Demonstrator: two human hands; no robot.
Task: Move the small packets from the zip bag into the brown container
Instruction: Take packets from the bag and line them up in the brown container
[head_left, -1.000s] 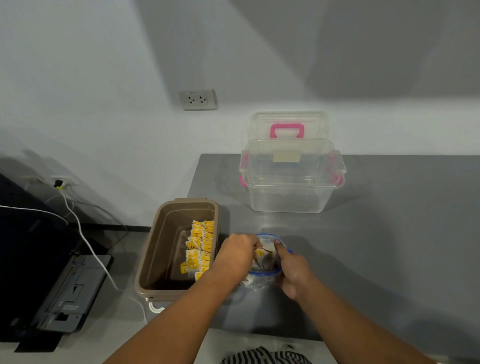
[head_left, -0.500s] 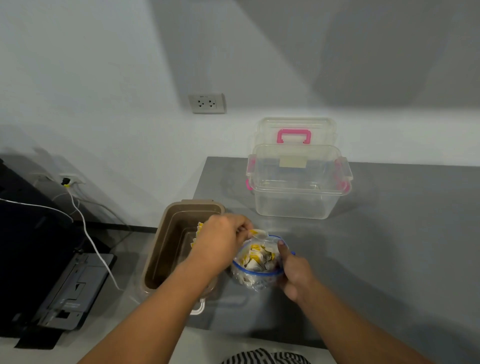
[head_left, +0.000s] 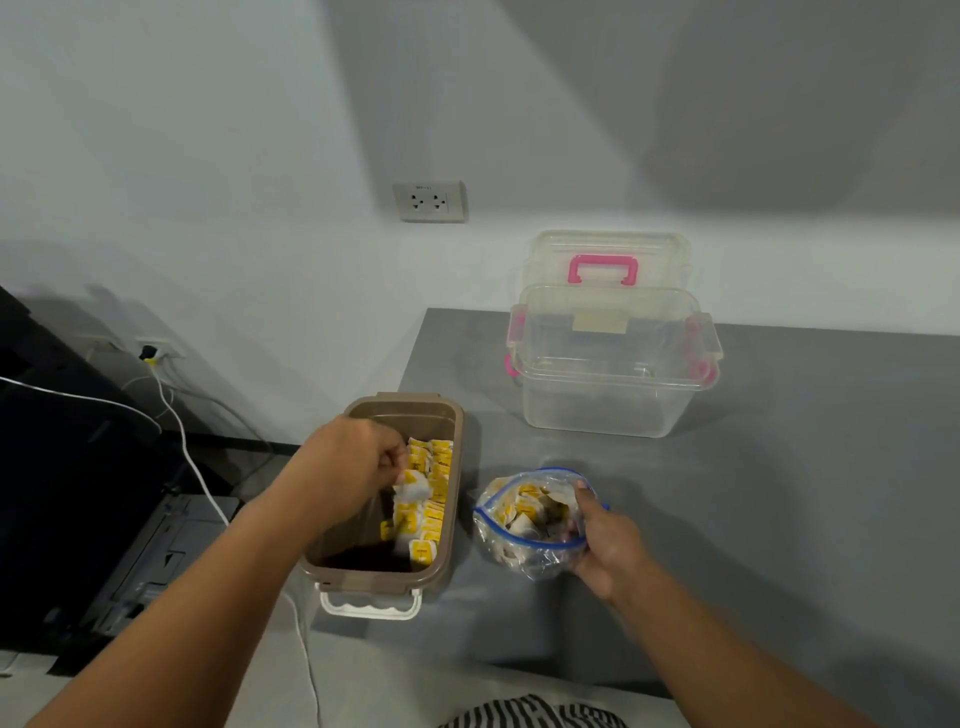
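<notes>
My left hand was over the brown container, fingers pinched on one small packet above the packets in the container, which were stacked along its right wall. My right hand gripped the right edge of the open zip bag, just right of the container on the grey table, more packets inside.

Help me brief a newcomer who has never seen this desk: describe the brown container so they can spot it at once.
Start at the grey table; the brown container sits at its near left corner, left of the zip bag held by the right hand. Unlike the clear box with pink latches further back, it is opaque, with yellow-and-white packets lined along its right side.
</notes>
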